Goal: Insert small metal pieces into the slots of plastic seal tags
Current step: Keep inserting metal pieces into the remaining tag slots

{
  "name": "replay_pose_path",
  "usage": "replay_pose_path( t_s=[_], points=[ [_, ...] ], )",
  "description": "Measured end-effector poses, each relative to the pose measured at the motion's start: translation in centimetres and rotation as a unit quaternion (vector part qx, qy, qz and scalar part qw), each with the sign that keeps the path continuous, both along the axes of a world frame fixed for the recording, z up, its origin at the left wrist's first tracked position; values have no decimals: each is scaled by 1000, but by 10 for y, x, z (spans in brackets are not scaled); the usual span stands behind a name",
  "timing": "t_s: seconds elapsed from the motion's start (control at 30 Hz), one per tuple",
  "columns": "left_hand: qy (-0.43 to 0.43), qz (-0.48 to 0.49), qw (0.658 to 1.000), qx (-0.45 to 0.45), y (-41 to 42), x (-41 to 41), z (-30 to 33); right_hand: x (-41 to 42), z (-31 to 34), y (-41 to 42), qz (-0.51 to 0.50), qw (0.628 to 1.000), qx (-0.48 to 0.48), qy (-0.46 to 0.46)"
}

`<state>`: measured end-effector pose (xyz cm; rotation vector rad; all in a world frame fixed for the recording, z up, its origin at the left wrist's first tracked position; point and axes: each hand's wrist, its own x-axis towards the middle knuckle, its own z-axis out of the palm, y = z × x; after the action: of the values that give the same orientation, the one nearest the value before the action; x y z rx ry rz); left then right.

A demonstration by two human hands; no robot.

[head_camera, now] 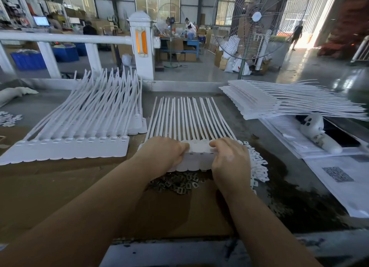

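Both my hands are on one strip of white plastic seal tags (197,156) lying mid-worktop, tag heads toward me, straps fanning away to the far side. My left hand (165,152) grips the strip's left end, fingers curled over its top edge. My right hand (229,158) grips the right end the same way, fingertips hooked over the row of heads. Whether either hand also holds a metal piece, I cannot tell; the fingertips are tucked under.

Between my hands three tag heads show, with small dark slots along the flat band just below them.

Loose pile of small metal pieces (175,183), dark grey with square holes, lies on the brown cardboard sheet (60,186) right at the near edge of the strip, between my wrists.

Heap of small white plastic bits (257,164) lies just right of my right hand, partly hidden by it.

Left of the strip: stack of tag strips (79,130), straps curving upward, heads in a neat row toward me. Far right: another stack of tag strips (279,100), laid flat, straps pointing right. Under it are printed paper sheets (335,172), and a white rolled object (317,132) lies on them.

The worktop (299,186) is stained dark near the right side. A large pedestal fan (253,25) stands on the floor beyond its far edge.
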<state>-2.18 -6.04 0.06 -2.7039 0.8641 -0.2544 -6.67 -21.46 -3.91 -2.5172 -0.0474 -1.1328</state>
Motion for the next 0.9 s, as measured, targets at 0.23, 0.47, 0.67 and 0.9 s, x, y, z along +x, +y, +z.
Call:
replay_pose_path(
  t_s=[0.23, 0.47, 0.67, 0.9],
  points=[
    [-10, 16, 1000, -17, -1, 2, 5, 1, 1, 0, -31, 997, 8, -65],
    [-36, 11, 999, -9, -3, -3, 15, -1, 1, -1, -42, 996, 16, -71],
    [-33, 7, 999, -8, -10, -7, 12, 0, 2, -2, -48, 993, 21, -105],
    [-19, -29, 999, -18, -6, -17, -3, 0, 1, -3, -32, 996, 29, -82]
  ],
)
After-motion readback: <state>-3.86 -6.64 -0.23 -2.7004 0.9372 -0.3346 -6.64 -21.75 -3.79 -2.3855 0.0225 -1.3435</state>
